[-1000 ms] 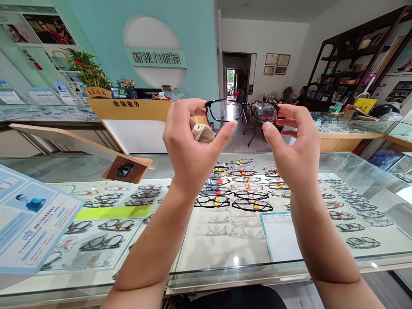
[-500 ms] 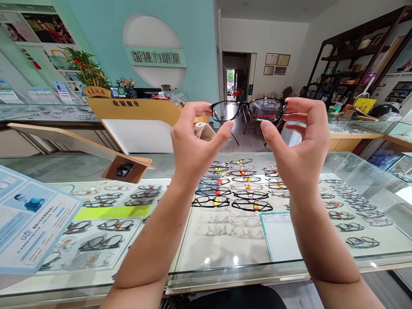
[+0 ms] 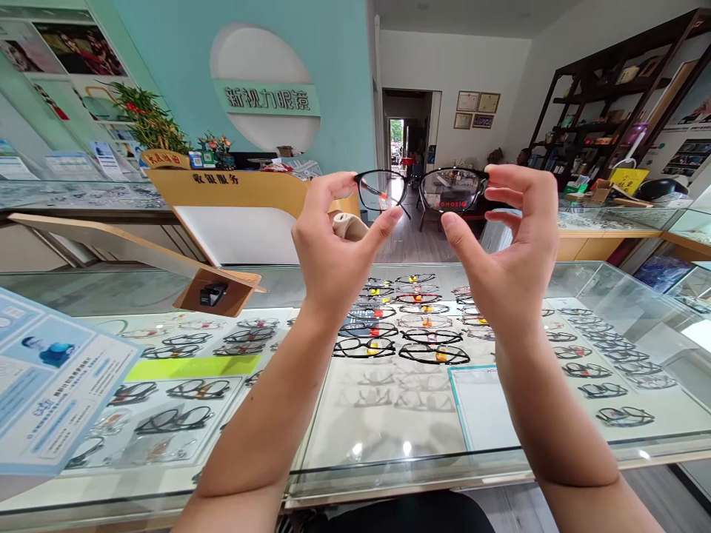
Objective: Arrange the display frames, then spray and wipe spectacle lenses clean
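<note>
A pair of black-framed eyeglasses (image 3: 452,189) is held up in front of me above the glass counter, with red lettering on the right-side lens. My left hand (image 3: 332,248) pinches its left end between thumb and fingers. A folded beige cloth (image 3: 349,226) shows behind that thumb, apparently tucked in the same hand. The opposite end is gripped by my right hand (image 3: 514,244), thumb below the lens and fingers at the hinge. Below, rows of eyeglasses (image 3: 433,353) with yellow and red tags lie in the display case.
The glass display case (image 3: 383,459) spans the front. A blue printed leaflet (image 3: 61,385) and a wooden-framed piece (image 3: 205,289) stand at left. More frames (image 3: 172,418) lie in trays below. Behind are a cashier counter (image 3: 238,229), a doorway and a dark shelf (image 3: 589,111).
The eyeglasses have turned, so their lenses look taller and rounder and the temples have shifted. Both hands have moved slightly left with them, keeping their grip.
</note>
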The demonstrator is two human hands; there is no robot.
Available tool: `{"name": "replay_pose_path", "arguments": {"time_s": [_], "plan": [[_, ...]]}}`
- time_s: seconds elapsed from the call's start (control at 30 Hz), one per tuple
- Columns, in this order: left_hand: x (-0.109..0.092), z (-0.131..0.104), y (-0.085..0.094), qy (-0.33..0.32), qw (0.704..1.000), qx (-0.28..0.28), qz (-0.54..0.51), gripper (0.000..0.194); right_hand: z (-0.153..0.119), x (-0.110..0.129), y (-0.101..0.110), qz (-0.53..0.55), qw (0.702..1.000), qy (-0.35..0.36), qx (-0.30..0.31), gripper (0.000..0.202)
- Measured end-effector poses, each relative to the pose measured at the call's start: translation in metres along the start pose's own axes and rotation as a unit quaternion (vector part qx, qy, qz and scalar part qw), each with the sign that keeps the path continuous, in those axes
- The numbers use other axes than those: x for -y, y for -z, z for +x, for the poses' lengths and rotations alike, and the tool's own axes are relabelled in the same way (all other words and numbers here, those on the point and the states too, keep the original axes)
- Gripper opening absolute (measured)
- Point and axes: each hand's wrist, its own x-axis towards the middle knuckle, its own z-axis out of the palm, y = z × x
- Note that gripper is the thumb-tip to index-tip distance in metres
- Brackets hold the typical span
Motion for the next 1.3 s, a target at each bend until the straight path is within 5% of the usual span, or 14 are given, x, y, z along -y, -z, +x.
{"name": "replay_pose_path", "arguments": {"time_s": [0.4, 0.7, 0.9, 1.3], "plan": [[0.009, -0.003, -0.004, -0.015, 0.999, 0.035, -0.002, 0.073, -0.002, 0.003, -0.004, 0.016, 1.000, -0.010, -0.012, 0.051], [0.009, -0.006, -0.004, -0.094, 0.990, -0.072, 0.070, 0.084, 0.001, -0.025, -0.011, 0.077, 0.996, -0.023, 0.026, 0.043], [0.017, -0.006, -0.006, -0.108, 0.991, -0.064, 0.040, 0.088, 0.003, -0.036, -0.016, 0.177, 0.984, -0.019, 0.013, 0.037], [0.004, -0.003, 0.001, -0.087, 0.995, -0.037, 0.010, 0.059, 0.006, -0.037, -0.016, 0.208, 0.976, -0.043, -0.037, 0.020]]}}
